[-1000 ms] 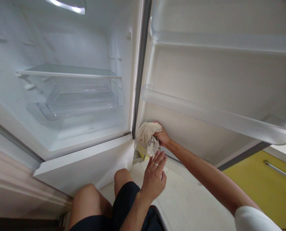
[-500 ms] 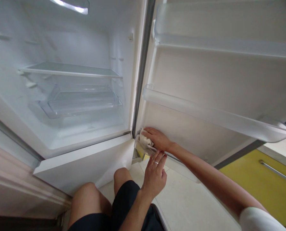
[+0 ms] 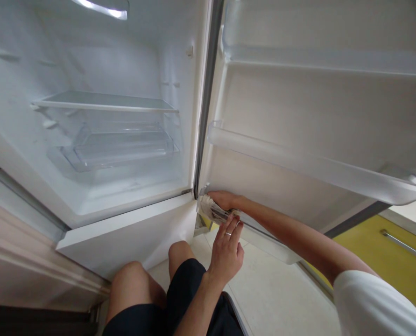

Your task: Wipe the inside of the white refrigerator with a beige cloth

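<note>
Cloth (image 3: 208, 205) in the bottom door bin (image 3: 281, 252), eight o'clock from my right hand (image 3: 224, 199), the nearer; long axis ten-to-four! Right fingers hidden, can't tell their grip; left hand (image 3: 228, 254) unclenched.

A yellow cabinet (image 3: 390, 259) with a metal handle (image 3: 406, 246) stands under a pale countertop (image 3: 412, 213).
</note>
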Demonstrator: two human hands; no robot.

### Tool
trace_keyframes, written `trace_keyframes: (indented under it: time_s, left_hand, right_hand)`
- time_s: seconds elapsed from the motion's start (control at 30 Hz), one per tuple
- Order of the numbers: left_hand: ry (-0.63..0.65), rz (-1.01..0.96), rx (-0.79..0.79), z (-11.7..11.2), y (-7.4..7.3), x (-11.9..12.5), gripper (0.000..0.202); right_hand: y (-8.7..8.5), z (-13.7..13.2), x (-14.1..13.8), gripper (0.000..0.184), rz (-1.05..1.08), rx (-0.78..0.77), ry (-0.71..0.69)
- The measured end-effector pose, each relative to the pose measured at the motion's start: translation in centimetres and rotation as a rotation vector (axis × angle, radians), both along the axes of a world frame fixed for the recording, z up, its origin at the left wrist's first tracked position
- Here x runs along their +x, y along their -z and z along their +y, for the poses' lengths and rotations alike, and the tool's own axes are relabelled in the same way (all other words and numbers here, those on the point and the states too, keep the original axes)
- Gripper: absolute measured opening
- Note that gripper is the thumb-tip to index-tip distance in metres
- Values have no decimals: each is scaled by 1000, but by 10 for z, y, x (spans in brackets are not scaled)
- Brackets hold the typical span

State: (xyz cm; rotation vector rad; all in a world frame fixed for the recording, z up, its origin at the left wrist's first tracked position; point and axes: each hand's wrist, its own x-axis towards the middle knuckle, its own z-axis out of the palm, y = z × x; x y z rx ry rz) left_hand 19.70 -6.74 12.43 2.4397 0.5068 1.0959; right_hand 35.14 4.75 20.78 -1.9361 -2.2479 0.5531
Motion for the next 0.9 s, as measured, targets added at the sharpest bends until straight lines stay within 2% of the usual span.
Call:
trace_keyframes:
  time_s: [0.17,0.3,0.4,0.5,0.6,0.7,0.9]
  left_hand:
    - [-20,12,18,-1,0,-1,78]
    - [-29,34,32,1,-2,-2,73]
    - [-27,31,34,1,-3,-2,73]
    - [-31,8,36,0,-3,-2,75]
    - [-39,-9,41,-1,-1,0,77]
    - [-52,-32,58,-2,0,0,77]
    - [-70,6,63,0,-4,-1,70]
  right_hand:
    - [-7,-17,-16,11,-247,32,72]
    - [-28,-39,-26,31,-355,174,118]
    - [-55,-52,-26,46,-435,448,133]
    - [-85,-57,-18,50,-530,787,197]
    - [-102,-55,-12,48,-584,924,306]
    - [-96,-51,-17,49,-637,914,275]
    - [-49,-53,-28,46,-726,605,83]
